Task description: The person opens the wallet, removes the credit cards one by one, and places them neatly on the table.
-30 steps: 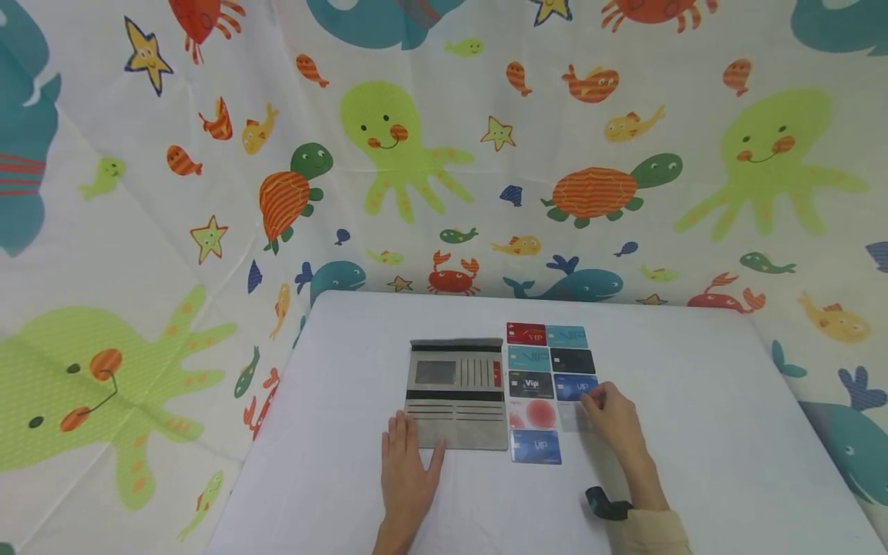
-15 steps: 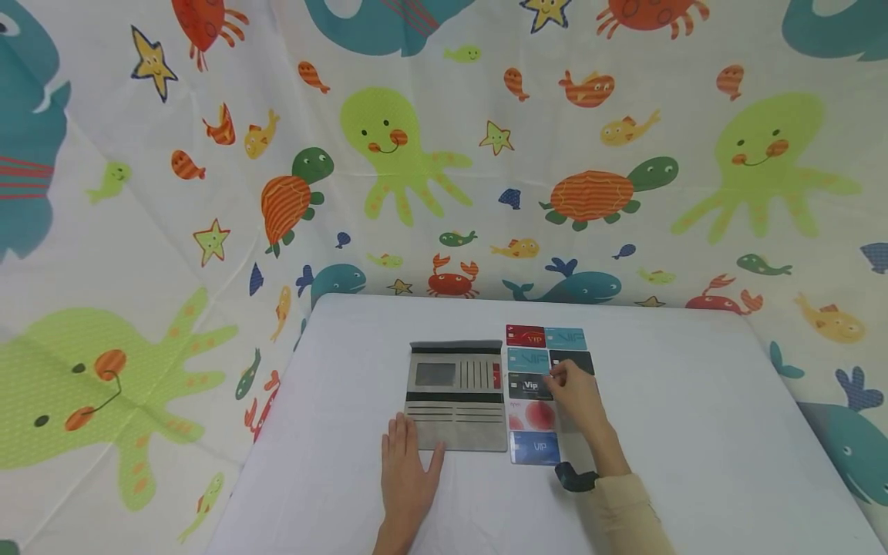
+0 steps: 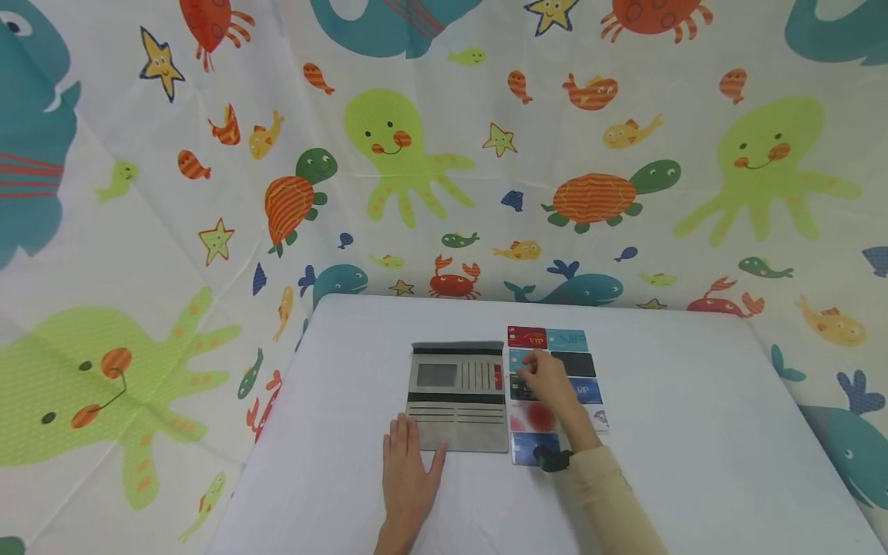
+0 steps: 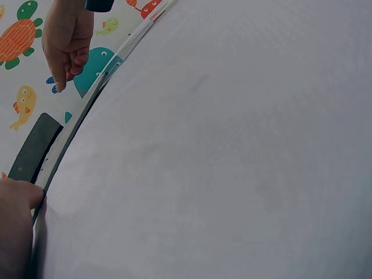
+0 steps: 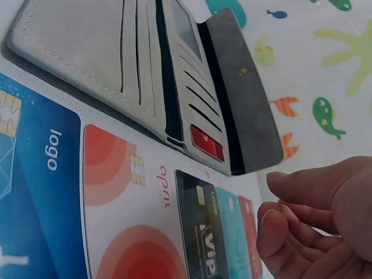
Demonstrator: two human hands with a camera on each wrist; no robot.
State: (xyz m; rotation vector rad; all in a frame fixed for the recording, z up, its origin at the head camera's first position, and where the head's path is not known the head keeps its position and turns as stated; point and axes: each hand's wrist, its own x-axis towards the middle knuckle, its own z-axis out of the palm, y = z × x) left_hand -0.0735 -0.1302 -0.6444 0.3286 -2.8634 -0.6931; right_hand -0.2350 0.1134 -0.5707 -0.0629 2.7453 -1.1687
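A grey wallet (image 3: 455,435) lies unfolded in the middle of the table, a red card (image 5: 207,143) tucked in one slot. My left hand (image 3: 409,478) rests flat at the wallet's lower left edge; its thumb (image 4: 23,195) touches that edge in the left wrist view. My right hand (image 3: 553,383) hovers over the cards right of the wallet, fingers loosely bent, nothing visible between thumb and fingertips. Beneath it are a teal card (image 3: 516,359) and a black Vip card (image 3: 516,388), both partly covered. The right wrist view shows this hand (image 5: 319,215) beside the wallet's flap (image 5: 244,87).
Two columns of cards include a red VIP card (image 3: 527,338), a plain black card (image 3: 573,364), a white card with red circles (image 3: 539,417) and a blue card (image 3: 525,447). A pale card (image 3: 600,417) lies lower right. Sea-animal cloth (image 3: 416,154) hangs behind the table.
My right hand has moved left and up from the right column of cards to above the left column. The pale card at lower right now shows uncovered. My left hand has stayed put.
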